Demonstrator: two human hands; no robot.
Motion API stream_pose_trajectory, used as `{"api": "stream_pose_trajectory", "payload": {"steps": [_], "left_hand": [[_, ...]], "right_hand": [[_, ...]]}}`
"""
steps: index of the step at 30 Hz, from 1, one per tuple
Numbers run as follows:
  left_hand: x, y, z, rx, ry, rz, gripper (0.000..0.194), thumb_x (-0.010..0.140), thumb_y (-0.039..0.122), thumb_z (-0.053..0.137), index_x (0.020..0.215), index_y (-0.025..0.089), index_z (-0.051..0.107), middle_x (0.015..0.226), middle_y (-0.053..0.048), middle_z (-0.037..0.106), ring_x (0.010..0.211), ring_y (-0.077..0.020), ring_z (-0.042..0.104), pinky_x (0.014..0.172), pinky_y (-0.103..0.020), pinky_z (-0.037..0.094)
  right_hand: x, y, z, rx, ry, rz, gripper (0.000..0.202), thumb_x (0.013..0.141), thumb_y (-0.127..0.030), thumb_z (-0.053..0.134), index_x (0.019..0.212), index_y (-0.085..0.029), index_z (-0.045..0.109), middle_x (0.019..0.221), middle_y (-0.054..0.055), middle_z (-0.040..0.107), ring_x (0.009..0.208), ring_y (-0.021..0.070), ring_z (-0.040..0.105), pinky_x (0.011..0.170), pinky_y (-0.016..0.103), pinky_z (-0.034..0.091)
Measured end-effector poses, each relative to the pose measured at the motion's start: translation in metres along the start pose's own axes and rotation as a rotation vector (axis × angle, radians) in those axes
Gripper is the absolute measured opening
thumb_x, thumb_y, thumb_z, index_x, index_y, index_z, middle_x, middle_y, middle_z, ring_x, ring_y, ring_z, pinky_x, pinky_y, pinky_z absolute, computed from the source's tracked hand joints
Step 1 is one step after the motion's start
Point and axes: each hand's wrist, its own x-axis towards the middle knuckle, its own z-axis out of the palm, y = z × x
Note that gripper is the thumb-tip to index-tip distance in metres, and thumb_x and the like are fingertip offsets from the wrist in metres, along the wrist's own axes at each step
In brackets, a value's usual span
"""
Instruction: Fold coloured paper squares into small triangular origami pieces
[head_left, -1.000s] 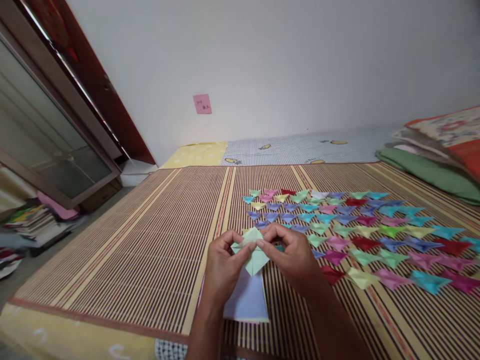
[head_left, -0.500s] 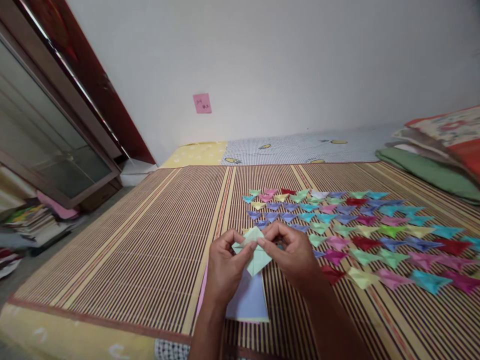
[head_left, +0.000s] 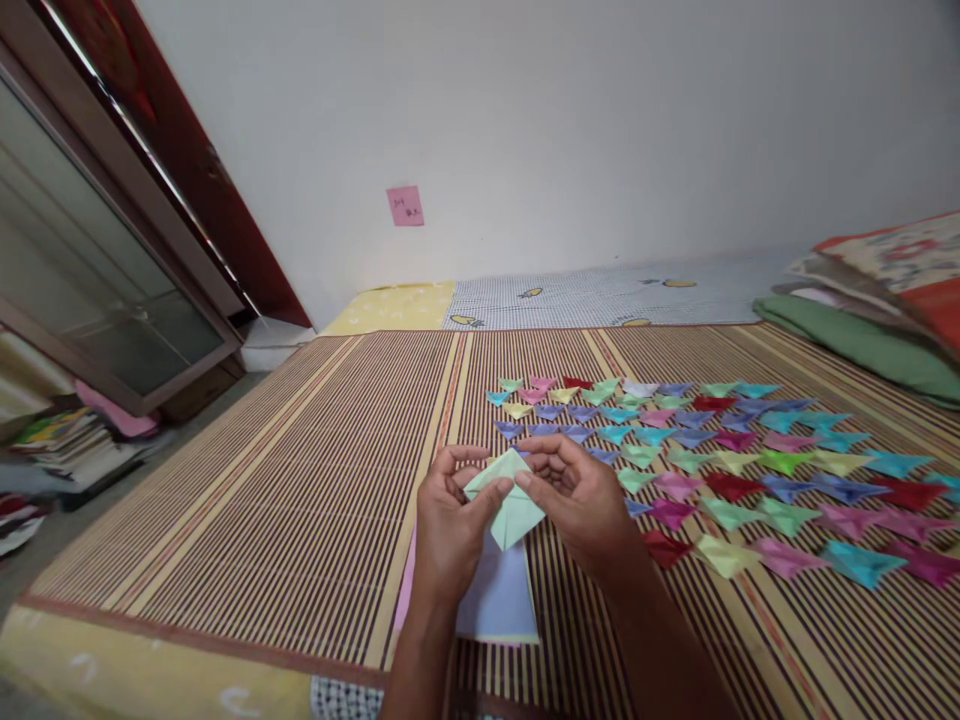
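Note:
A pale green folded paper (head_left: 517, 515), diamond-shaped with crease lines, is held up between both hands. My left hand (head_left: 457, 515) pinches its left side, thumb on the front face. On the right side, my right hand (head_left: 581, 500) grips it the same way, the two thumb tips close together near the middle. Beneath the hands lies a stack of paper sheets (head_left: 499, 600), blue on top, with a pink edge showing at the left. Several rows of small folded paper pieces (head_left: 731, 487) in many colours spread over the striped mat (head_left: 300, 480) to the right.
Folded cloths and a green cushion (head_left: 855, 345) are piled at the back right. A pink note (head_left: 406, 206) is stuck on the wall. Books (head_left: 64, 440) stand low at the far left, beside a glass-panelled door (head_left: 97, 250).
The fingers behind the paper have spread and lifted a little, while both thumbs stay on its front. The paper has hardly moved.

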Motion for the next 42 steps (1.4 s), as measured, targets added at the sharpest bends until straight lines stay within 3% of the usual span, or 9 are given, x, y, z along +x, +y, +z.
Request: {"api": "stream_pose_trajectory", "payload": {"steps": [8, 12, 15, 18, 21, 23, 28, 33, 42], "left_hand": [[0.001, -0.001, -0.006, 0.090, -0.025, -0.002, 0.032, 0.077, 0.043, 0.085, 0.084, 0.014, 0.071, 0.066, -0.001, 0.071, 0.055, -0.0140, 0.063, 0.054, -0.023, 0.049], [0.001, 0.003, -0.010, 0.072, -0.108, -0.007, 0.031, 0.087, 0.043, 0.075, 0.101, 0.015, 0.073, 0.073, -0.002, 0.072, 0.059, -0.0125, 0.061, 0.061, -0.023, 0.050], [0.002, 0.007, -0.018, 0.038, -0.095, -0.047, 0.033, 0.091, 0.041, 0.071, 0.112, 0.016, 0.072, 0.078, -0.002, 0.072, 0.067, -0.0135, 0.064, 0.068, -0.024, 0.052], [0.002, 0.010, -0.022, 0.083, -0.106, -0.064, 0.035, 0.081, 0.042, 0.081, 0.102, 0.015, 0.074, 0.081, -0.004, 0.073, 0.074, -0.0162, 0.066, 0.071, -0.025, 0.052], [0.002, 0.009, -0.020, 0.134, -0.165, -0.122, 0.031, 0.066, 0.034, 0.092, 0.078, 0.014, 0.072, 0.070, 0.000, 0.067, 0.064, -0.0129, 0.059, 0.061, -0.022, 0.046], [0.002, 0.008, -0.017, 0.155, -0.162, -0.154, 0.030, 0.063, 0.032, 0.093, 0.070, 0.013, 0.071, 0.063, 0.002, 0.062, 0.057, -0.0100, 0.052, 0.055, -0.020, 0.040], [0.001, 0.004, -0.016, 0.116, -0.116, -0.163, 0.031, 0.066, 0.035, 0.092, 0.076, 0.011, 0.076, 0.067, -0.001, 0.068, 0.058, -0.0114, 0.057, 0.057, -0.022, 0.045], [0.001, 0.001, -0.019, 0.033, -0.063, -0.156, 0.033, 0.070, 0.036, 0.091, 0.086, 0.011, 0.077, 0.069, -0.003, 0.072, 0.057, -0.0134, 0.063, 0.056, -0.023, 0.049], [0.003, -0.004, -0.018, -0.079, -0.049, -0.142, 0.029, 0.071, 0.031, 0.091, 0.085, 0.011, 0.076, 0.070, -0.003, 0.074, 0.058, -0.0121, 0.064, 0.058, -0.022, 0.051]], "right_hand": [[0.000, 0.001, -0.004, 0.087, -0.043, 0.053, 0.016, 0.082, -0.032, 0.077, 0.092, -0.020, 0.073, 0.076, 0.001, 0.072, 0.068, 0.0164, 0.064, 0.061, 0.028, 0.053], [0.002, 0.002, -0.007, 0.094, -0.023, 0.055, 0.016, 0.080, -0.030, 0.078, 0.091, -0.020, 0.073, 0.076, 0.002, 0.073, 0.067, 0.0161, 0.064, 0.061, 0.028, 0.053], [0.003, 0.002, -0.009, 0.075, -0.017, 0.045, 0.017, 0.080, -0.031, 0.078, 0.091, -0.020, 0.073, 0.077, 0.003, 0.073, 0.069, 0.0171, 0.065, 0.063, 0.028, 0.053], [0.002, 0.000, -0.009, 0.025, -0.043, 0.037, 0.016, 0.080, -0.030, 0.077, 0.092, -0.019, 0.073, 0.077, 0.003, 0.072, 0.069, 0.0175, 0.065, 0.063, 0.029, 0.053], [0.000, -0.002, -0.008, -0.029, -0.088, 0.035, 0.015, 0.082, -0.029, 0.074, 0.093, -0.019, 0.074, 0.075, 0.002, 0.071, 0.068, 0.0174, 0.065, 0.063, 0.030, 0.053], [-0.001, -0.004, -0.007, -0.061, -0.100, 0.016, 0.013, 0.082, -0.028, 0.073, 0.091, -0.019, 0.074, 0.074, 0.001, 0.070, 0.069, 0.0173, 0.064, 0.064, 0.030, 0.053], [0.000, -0.004, -0.004, -0.084, -0.107, 0.043, 0.015, 0.080, -0.029, 0.073, 0.090, -0.019, 0.072, 0.075, 0.000, 0.070, 0.068, 0.0169, 0.063, 0.062, 0.029, 0.052], [-0.002, -0.003, 0.001, -0.064, -0.168, 0.077, 0.019, 0.085, -0.036, 0.072, 0.078, -0.019, 0.068, 0.066, -0.003, 0.062, 0.058, 0.0131, 0.055, 0.053, 0.024, 0.041], [-0.002, -0.004, 0.002, -0.022, -0.140, 0.089, 0.024, 0.086, -0.039, 0.070, 0.074, -0.018, 0.066, 0.062, -0.003, 0.060, 0.057, 0.0138, 0.054, 0.054, 0.025, 0.042]]}}
